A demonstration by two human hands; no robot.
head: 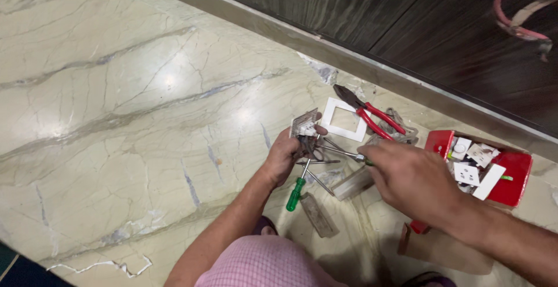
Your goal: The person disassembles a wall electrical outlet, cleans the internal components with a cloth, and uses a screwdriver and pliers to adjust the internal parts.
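we crouch over a marble floor (116,89). our left hand (286,154) is closed around a switch module (304,126), fingers wrapped about its body. our right hand (407,176) pinches a screwdriver (340,151) by its handle, the thin shaft reaching left so the tip meets the module in the left grip. just below that grip lies a green screwdriver (297,190) with loose metal rods beside it. beyond the module rest a white frame (344,119) and red pliers (372,114). right of the right hand sits a red box (511,174) of white switch parts.
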